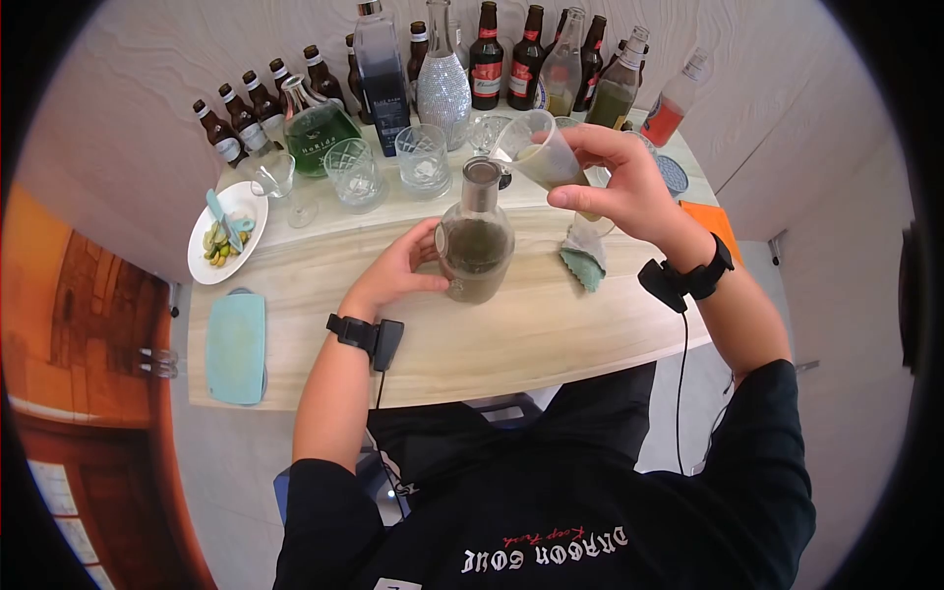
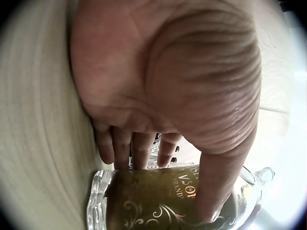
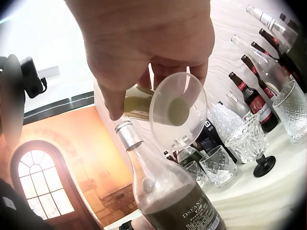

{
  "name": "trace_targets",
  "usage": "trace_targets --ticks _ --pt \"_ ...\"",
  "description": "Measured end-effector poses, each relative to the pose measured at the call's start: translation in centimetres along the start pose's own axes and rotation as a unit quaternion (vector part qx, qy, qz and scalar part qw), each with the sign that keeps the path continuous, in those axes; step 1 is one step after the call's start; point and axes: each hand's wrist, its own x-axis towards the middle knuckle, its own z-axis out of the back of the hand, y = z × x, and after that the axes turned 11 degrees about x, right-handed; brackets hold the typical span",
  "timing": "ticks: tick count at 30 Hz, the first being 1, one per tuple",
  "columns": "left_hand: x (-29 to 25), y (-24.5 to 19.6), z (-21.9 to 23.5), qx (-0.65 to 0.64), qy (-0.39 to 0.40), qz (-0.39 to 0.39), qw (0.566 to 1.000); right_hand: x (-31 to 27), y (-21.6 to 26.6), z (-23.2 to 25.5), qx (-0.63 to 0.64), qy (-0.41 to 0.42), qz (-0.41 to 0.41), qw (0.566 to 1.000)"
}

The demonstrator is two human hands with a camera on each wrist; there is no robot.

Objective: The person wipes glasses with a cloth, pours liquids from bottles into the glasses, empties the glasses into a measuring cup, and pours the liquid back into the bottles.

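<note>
A glass brandy bottle, partly filled with murky brown-green liquid, stands upright on the table. My left hand grips its body; in the left wrist view the thumb lies across the front, by the "VSOP" lettering, and the fingers reach behind. My right hand holds a translucent plastic cup up beside the bottle's neck. The cup is tilted, its wide mouth turned toward the bottle, and yellowish liquid shows inside it in the right wrist view. The bottle's metallic-looking neck ring sits close to the cup's rim.
A grey-green cloth lies right of the bottle. At left are a light-blue board and a white plate with cut limes. Crystal tumblers stand behind, before several bottles along the wall. An orange item lies right.
</note>
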Motion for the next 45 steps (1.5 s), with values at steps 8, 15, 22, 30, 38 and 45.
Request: trace_targets --ticks 8,15,22,30,38,45 --pt "0.1 -0.2 0.0 -0.002 0.010 -0.006 1.000 0.4 0.8 0.4 -0.036 0.020 0.039 0.998" --pt "0.1 -0.1 0.1 0.005 0.007 -0.003 1.000 0.5 1.2 0.6 -0.068 0.021 0.072 0.995" --pt "0.1 0.0 0.1 0.001 0.007 -0.006 1.000 0.7 1.2 0.9 -0.091 0.020 0.103 0.990" --pt "0.1 -0.1 0.0 0.004 0.008 -0.014 1.000 0.8 1.6 1.1 -0.119 0.025 0.110 0.987" --pt "0.1 -0.1 0.1 0.012 0.004 -0.014 1.000 1.0 1.9 1.2 -0.133 0.032 0.120 0.983" --pt "0.1 -0.1 0.0 0.008 0.006 -0.015 1.000 1.2 2.2 1.4 -0.158 0.039 0.124 0.979"
